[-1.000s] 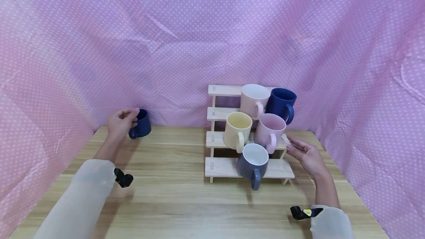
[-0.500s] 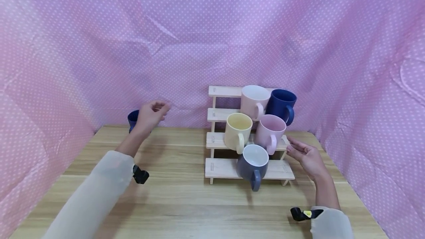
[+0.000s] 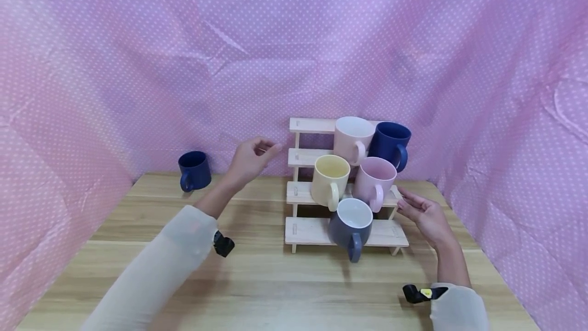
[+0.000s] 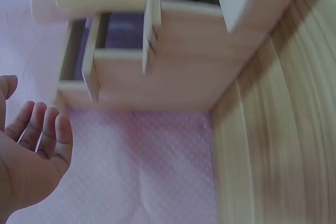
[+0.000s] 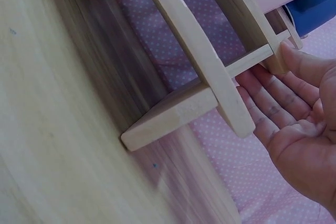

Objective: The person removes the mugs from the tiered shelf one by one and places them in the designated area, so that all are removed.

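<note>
My left hand (image 3: pixel 252 160) hangs in the air left of the tiered wooden display rack (image 3: pixel 312 231), holding nothing, fingers loosely bent. In the left wrist view its palm (image 4: pixel 31 166) faces the rack's side. A navy mug (image 3: pixel 196 171) stands upright on the table at the far left. My right hand (image 3: pixel 424 218) holds the rack's right side; the right wrist view has its thumb (image 5: pixel 304 66) against a shelf end and fingers behind. On the rack are a pale pink mug (image 3: pixel 351 139), another navy mug (image 3: pixel 388 142), a yellow mug (image 3: pixel 328 183), a pink mug (image 3: pixel 373 180) and a grey mug (image 3: pixel 346 231).
The wood-grain table (image 3: pixel 275 290) extends in front of the rack. A pink dotted cloth (image 3: pixel 257 65) hangs behind and along both sides. The mugs sit close together toward the rack's right, handles facing forward.
My left hand has let go of the far-left navy mug and moved right, toward the rack. That mug stays at the far left. My right hand keeps its place.
</note>
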Demonstrator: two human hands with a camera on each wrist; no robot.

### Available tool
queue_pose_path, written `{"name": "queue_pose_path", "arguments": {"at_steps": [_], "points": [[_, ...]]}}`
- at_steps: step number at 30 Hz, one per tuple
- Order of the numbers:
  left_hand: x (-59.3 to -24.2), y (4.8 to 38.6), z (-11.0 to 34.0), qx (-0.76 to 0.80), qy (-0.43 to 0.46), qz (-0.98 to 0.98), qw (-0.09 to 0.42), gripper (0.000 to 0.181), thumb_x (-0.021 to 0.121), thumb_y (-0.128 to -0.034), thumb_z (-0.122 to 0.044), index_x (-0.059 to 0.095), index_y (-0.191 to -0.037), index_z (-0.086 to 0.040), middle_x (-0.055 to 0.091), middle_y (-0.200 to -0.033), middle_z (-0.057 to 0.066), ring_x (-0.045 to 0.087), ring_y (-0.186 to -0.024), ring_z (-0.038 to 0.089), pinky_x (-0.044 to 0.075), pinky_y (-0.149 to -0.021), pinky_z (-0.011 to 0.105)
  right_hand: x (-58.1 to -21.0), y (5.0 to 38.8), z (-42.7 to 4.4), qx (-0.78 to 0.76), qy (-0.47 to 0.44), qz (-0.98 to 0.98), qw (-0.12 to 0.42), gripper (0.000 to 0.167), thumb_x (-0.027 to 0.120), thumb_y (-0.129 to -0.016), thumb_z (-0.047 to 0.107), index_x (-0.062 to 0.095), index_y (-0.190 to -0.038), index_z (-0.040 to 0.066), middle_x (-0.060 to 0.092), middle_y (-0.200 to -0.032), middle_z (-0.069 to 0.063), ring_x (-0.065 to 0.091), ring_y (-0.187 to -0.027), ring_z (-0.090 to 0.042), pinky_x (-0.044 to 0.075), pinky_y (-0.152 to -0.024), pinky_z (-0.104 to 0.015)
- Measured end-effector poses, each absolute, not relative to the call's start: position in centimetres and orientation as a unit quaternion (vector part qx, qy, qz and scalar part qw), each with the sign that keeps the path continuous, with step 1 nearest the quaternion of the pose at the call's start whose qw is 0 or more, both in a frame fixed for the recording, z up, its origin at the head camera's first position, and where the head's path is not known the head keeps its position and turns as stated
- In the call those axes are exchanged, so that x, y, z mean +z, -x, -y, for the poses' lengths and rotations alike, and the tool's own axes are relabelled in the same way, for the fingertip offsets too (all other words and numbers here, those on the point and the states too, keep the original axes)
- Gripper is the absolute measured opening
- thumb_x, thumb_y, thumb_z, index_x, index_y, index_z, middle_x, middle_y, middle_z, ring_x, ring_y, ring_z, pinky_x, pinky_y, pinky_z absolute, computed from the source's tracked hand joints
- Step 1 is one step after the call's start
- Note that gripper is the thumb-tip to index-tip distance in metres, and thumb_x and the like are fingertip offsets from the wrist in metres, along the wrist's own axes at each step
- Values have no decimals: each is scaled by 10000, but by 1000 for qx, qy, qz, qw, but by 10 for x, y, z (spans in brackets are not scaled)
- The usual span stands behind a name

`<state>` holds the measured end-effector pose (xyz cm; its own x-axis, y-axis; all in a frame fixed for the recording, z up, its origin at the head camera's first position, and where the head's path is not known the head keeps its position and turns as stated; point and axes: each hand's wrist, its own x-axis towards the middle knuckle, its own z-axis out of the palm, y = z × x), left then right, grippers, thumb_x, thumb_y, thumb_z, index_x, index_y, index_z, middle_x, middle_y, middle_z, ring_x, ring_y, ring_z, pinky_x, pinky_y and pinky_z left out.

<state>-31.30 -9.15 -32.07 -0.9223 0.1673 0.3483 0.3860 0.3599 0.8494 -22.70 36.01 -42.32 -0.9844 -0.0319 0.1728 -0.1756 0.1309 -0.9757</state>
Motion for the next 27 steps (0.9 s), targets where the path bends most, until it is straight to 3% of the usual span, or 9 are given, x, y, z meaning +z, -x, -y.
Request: {"name": "queue_pose_path", "arguments": {"at_steps": [6, 15, 21, 27], "points": [[-314, 304, 64, -547, 199, 810, 74, 369, 694, -977, -432, 700, -1144, -102, 702, -1052, 43, 636, -983, 213, 546, -880, 362, -425, 227, -363, 657, -71, 749, 52, 618, 640, -1020, 91, 330, -1480, -180, 708, -1120, 164, 704, -994, -23, 564, -886, -187], [-304, 293, 33, -550, 221, 803, 63, 316, 714, -966, -416, 712, -1109, -135, 710, -1026, 20, 671, -913, 192, 590, -739, 326, -423, 231, -360, 645, -66, 760, 46, 616, 648, -1021, 125, 356, -1495, -139, 705, -1112, 166, 699, -1001, -21, 561, -895, -190], [-295, 286, 18, -539, 227, 809, 59, 345, 717, -953, -455, 709, -1115, -150, 699, -1048, -2, 676, -921, 175, 590, -782, 327, -419, 229, -360, 633, -67, 770, 49, 622, 652, -1021, 138, 359, -1489, -147, 701, -1095, 186, 707, -988, -34, 563, -884, -184], [-288, 283, 3, -537, 251, 803, 59, 331, 730, -961, -377, 709, -1135, -96, 712, -1046, 29, 663, -912, 179, 566, -798, 300, -422, 229, -363, 637, -68, 766, 51, 624, 652, -1018, 125, 349, -1486, -157, 710, -1085, 178, 712, -973, -36, 566, -877, -184]]}}
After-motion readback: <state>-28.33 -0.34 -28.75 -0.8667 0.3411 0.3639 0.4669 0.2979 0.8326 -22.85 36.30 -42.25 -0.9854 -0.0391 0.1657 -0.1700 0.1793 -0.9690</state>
